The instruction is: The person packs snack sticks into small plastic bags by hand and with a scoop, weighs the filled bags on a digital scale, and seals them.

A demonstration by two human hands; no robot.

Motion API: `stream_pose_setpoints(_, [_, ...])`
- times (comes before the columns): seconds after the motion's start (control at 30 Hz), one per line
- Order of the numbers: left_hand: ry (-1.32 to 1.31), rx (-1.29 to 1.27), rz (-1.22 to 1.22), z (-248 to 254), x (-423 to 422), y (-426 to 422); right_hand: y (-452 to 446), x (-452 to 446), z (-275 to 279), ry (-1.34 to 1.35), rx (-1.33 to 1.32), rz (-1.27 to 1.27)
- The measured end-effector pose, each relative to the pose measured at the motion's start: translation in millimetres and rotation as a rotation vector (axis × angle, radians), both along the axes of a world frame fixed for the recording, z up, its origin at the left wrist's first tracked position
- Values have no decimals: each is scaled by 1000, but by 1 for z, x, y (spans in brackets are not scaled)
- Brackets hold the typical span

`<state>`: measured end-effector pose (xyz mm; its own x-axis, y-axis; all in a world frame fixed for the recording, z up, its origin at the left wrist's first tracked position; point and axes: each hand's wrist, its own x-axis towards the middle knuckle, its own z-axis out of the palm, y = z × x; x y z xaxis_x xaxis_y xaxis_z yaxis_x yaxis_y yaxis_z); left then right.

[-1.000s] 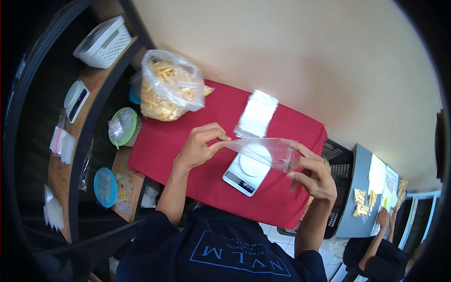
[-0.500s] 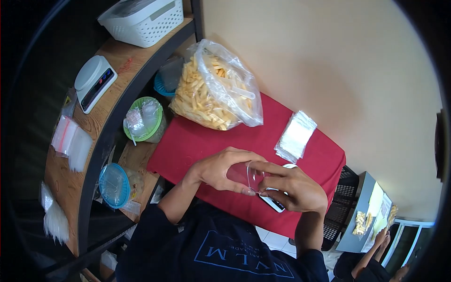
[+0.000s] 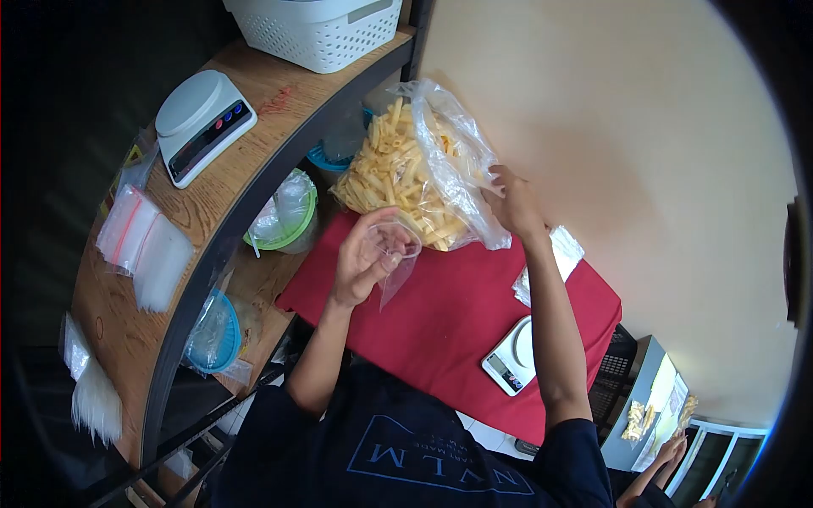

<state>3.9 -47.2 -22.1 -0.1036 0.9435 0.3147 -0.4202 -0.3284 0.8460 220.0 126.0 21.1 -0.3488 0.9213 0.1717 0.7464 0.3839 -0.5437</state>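
Observation:
My left hand [image 3: 360,267] holds a small clear plastic bag [image 3: 395,275], its round mouth spread wide and facing up. Just beyond it stands a large clear bag [image 3: 470,182] full of pale yellow tube-shaped snacks [image 3: 389,169]. At that bag's right rim is my right hand [image 3: 514,203], thumb and fingers apart and reaching toward the opening. Whether its fingertips touch the plastic is unclear. Below my right forearm, a small white digital scale [image 3: 511,360] rests on the red cloth [image 3: 423,330].
Flat clear bags [image 3: 563,254] are stacked beside my right forearm. The wooden shelf [image 3: 229,195] on the left bears another scale [image 3: 203,127], a white basket [image 3: 326,38] and packs of bags [image 3: 144,245]. Tubs stand beneath. At lower right are another person's hands [image 3: 673,449] near a grey table.
My hands have separated. My left hand moved left and up with the small bag, now widened at the mouth. My right hand let go of it and moved up to the large bag, uncovering the scale.

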Motion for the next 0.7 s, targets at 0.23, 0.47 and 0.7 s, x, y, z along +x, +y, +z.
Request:
stream_pose_setpoints(0.23, [73,-53,79,-14,-23,7,24,-7,8,-178,18,189])
stream_pose_setpoints(0.47, [21,-13,224,-49,-25,30,51,-37,25,-48,363,258])
stream_pose_setpoints(0.7, [-252,-30,413,-75,-1,56,54,-62,3,-180,209,412])
